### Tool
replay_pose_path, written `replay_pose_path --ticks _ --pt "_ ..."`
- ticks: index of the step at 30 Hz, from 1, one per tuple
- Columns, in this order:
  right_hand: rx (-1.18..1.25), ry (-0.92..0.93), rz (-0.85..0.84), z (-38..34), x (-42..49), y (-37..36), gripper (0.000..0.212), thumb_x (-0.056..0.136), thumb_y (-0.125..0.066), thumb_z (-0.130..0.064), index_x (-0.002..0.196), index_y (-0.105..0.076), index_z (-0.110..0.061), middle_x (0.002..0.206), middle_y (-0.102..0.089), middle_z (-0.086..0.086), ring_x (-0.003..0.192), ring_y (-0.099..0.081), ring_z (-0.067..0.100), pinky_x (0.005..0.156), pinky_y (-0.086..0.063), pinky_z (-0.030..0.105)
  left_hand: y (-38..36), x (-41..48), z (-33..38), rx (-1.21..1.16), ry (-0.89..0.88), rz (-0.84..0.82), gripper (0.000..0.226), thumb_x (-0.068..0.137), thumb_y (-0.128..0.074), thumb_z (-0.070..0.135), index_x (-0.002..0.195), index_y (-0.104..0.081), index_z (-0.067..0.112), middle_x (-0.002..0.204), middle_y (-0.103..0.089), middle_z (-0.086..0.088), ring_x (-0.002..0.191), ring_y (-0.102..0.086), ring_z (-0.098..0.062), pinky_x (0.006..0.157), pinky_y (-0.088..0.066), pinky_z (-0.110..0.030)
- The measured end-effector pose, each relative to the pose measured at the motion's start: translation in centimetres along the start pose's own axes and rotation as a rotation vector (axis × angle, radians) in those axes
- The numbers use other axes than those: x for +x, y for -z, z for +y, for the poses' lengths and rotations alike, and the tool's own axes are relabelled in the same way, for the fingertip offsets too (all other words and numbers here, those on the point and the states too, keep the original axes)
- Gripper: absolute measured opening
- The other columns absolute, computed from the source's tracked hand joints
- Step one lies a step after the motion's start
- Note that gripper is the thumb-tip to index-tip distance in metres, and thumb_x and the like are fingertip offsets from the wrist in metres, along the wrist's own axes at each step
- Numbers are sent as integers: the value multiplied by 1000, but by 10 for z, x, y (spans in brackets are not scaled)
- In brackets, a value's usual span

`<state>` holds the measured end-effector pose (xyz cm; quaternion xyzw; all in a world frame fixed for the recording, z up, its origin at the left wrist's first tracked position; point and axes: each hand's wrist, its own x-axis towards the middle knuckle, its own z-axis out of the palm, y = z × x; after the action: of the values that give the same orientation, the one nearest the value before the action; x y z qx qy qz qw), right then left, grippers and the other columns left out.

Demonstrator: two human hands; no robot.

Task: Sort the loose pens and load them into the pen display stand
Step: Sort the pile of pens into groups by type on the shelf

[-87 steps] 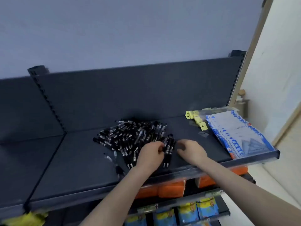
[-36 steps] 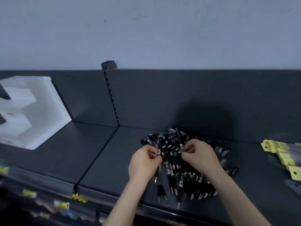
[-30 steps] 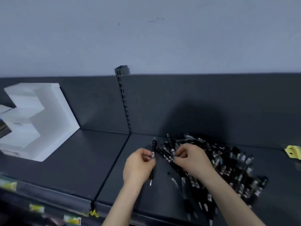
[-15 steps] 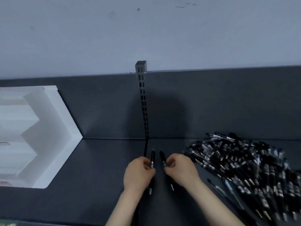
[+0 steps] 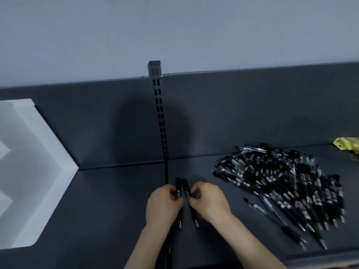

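My left hand pinches a black pen that stands nearly upright, tip down. Beside it my right hand pinches a second black pen, tilted slightly with its tip toward me. The two pens lie close together, side by side, just right of the shelf seam. A heap of several loose black pens lies on the dark shelf to the right of my hands. The white pen display stand sits at the far left, cut off by the frame edge.
A slotted metal upright runs down the dark back panel behind my hands. Yellow tags lie at the far right edge. The shelf's front lip shows at the lower right.
My hands have lifted two pens out of the heap and carried them left to the shelf seam. The two pens have since come closer together. The view has swung left, so the heap sits further right.
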<state>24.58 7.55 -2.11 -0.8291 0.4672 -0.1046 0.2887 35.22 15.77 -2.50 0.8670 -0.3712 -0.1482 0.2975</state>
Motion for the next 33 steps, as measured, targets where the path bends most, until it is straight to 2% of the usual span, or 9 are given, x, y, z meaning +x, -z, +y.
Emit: replay_pose_path --ticks 10,14,17,22,26,29,33 --pt "46 11 52 18 -13 19 21 82 -61 -29 103 -65 -29 101 -68 -7 101 -61 16 82 -48 24 1 -2 2 103 -14 86 28 86 -63 38 110 -64 25 92 -62 7 80 -57 -11 58 -41 -25" --pt "58 33 102 32 -18 36 19 82 -62 -29 101 -65 -29 83 -62 -12 93 -62 14 76 -44 21 1 -3 15 173 -28 162 30 88 -61 38 115 -62 26 96 -60 5 78 -51 -10 54 -36 -25" --pt "63 35 126 45 -21 53 17 81 -63 -29 98 -65 -29 73 -56 -14 85 -62 11 72 -43 20 -5 -6 35 121 -67 176 30 88 -61 37 116 -62 28 95 -60 8 77 -52 -9 53 -34 -25" --pt "76 -1 184 76 -15 95 10 78 -65 -24 82 -61 -32 63 -57 -14 74 -60 11 71 -46 24 -24 -5 77 86 -190 102 30 85 -63 37 114 -62 31 88 -59 13 80 -55 -7 64 -41 -25" --pt "28 -32 227 104 2 138 10 78 -66 -22 82 -63 -30 66 -60 -13 71 -59 11 68 -45 23 -39 11 113 53 -286 32 27 81 -65 29 108 -66 28 85 -63 10 86 -59 -11 74 -47 -27" --pt "-52 -60 263 126 23 168 12 79 -64 -17 88 -66 -25 72 -61 -12 78 -60 14 67 -40 23 -53 30 145 74 -348 -29 27 82 -65 25 109 -68 24 88 -66 9 89 -61 -13 75 -46 -27" --pt "-182 -117 279 150 47 185 26 77 -58 -10 98 -68 -23 97 -70 -1 96 -62 24 72 -48 28 -75 51 181 139 -376 -97 19 82 -62 18 99 -69 18 94 -69 -1 91 -63 -20 77 -51 -32"
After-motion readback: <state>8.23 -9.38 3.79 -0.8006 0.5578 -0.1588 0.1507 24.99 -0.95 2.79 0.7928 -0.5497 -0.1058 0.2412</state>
